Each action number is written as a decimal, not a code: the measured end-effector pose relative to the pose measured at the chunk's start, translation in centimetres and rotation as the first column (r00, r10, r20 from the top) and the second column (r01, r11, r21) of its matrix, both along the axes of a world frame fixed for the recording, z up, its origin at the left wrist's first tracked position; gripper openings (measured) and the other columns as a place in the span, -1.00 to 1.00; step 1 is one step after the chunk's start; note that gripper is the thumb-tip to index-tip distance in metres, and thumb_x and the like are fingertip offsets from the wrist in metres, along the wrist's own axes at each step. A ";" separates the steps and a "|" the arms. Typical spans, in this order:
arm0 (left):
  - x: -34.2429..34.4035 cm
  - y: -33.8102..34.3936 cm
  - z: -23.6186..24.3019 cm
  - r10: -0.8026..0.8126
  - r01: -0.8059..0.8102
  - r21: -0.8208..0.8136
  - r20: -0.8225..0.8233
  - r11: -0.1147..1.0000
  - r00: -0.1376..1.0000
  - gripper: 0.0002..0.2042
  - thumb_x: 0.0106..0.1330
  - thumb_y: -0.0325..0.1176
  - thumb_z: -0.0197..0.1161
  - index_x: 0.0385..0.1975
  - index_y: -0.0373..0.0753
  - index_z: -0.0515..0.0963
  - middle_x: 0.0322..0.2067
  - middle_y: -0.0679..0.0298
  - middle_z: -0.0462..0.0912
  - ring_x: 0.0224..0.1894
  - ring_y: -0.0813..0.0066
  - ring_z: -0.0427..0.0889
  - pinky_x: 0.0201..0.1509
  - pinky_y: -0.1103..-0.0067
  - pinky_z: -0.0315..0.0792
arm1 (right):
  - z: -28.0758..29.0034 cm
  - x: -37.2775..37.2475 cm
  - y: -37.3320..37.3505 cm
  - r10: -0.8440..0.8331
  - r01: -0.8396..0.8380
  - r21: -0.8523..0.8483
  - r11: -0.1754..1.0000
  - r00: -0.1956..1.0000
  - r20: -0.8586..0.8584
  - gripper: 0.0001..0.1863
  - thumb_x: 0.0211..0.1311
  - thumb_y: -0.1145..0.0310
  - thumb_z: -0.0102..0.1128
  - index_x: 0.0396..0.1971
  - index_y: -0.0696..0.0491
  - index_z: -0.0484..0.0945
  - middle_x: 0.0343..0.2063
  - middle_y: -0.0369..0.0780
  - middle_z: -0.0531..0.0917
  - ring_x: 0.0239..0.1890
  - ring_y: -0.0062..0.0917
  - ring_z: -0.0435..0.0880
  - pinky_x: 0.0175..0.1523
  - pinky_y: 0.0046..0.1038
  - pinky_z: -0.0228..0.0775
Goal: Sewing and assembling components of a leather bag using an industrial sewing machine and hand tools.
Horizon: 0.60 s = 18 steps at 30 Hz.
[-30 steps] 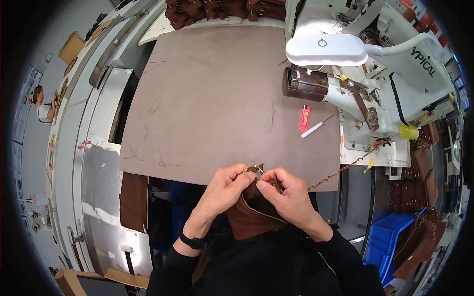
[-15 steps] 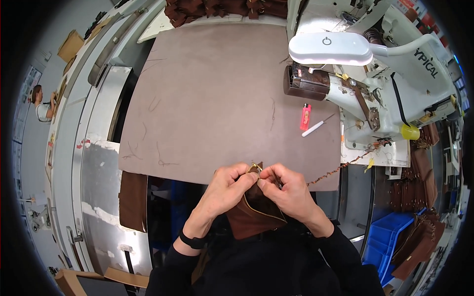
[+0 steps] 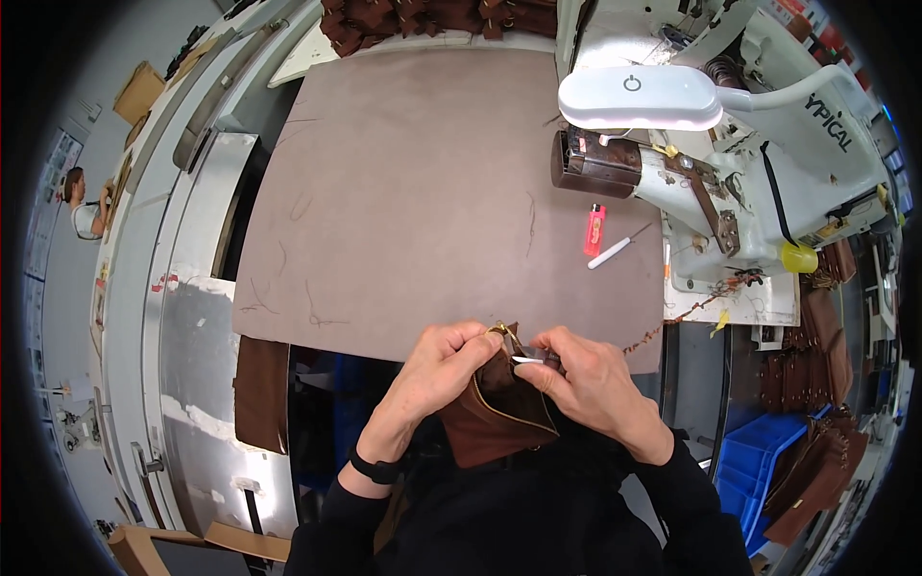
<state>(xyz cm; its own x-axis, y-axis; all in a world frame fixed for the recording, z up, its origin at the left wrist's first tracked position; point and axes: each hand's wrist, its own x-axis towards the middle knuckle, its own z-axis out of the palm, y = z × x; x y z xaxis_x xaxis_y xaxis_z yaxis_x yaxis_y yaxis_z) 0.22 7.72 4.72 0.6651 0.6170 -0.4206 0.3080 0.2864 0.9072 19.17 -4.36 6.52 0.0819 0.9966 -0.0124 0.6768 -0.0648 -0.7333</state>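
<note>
A brown leather pouch (image 3: pixel 495 437) with an open brass zipper hangs at the near edge of the table, its mouth facing up. My left hand (image 3: pixel 444 370) is closed on the pouch's upper corner, thumb and fingers pinching near the zipper end. Beside that corner, my right hand (image 3: pixel 595 384) grips thread snips (image 3: pixel 528 360); a bright blade shows at the zipper end, and the fingers hide most of the dark body. Whether the blade touches thread cannot be made out.
On the brown-grey table (image 3: pixel 413 192) lie loose threads, a pink lighter (image 3: pixel 595 230) and a white-handled awl (image 3: pixel 609 252). A white sewing machine (image 3: pixel 797 144) with a lamp (image 3: pixel 639 98) stands right. Blue bins (image 3: pixel 754 461) hold brown pieces. A person (image 3: pixel 86 206) works far left.
My right hand has shifted slightly right, off the pouch corner, and the snips' bright blade now shows in it. My left hand keeps its pinch on the pouch.
</note>
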 end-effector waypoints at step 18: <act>0.1 -0.2 -0.9 0.014 -0.015 0.006 0.047 1.000 0.999 -0.69 0.47 -0.24 0.12 -0.35 -0.37 0.66 -0.55 0.49 0.50 -0.44 0.75 0.37 -0.40 0.66 0.26 | 0.1 0.1 0.2 0.086 -0.103 0.106 0.989 0.985 0.152 -0.75 0.22 0.22 0.42 -0.32 0.10 0.63 -0.49 -0.19 0.58 -0.49 -0.22 0.64 -0.42 -0.22 0.41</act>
<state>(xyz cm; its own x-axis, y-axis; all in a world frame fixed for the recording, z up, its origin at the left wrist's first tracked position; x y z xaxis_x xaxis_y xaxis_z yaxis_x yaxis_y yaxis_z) 0.34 7.48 3.78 0.6748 0.6294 -0.3853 0.2611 0.2847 0.9224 19.27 -4.20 6.67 -0.0199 0.9941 0.1064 0.7769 0.0823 -0.6243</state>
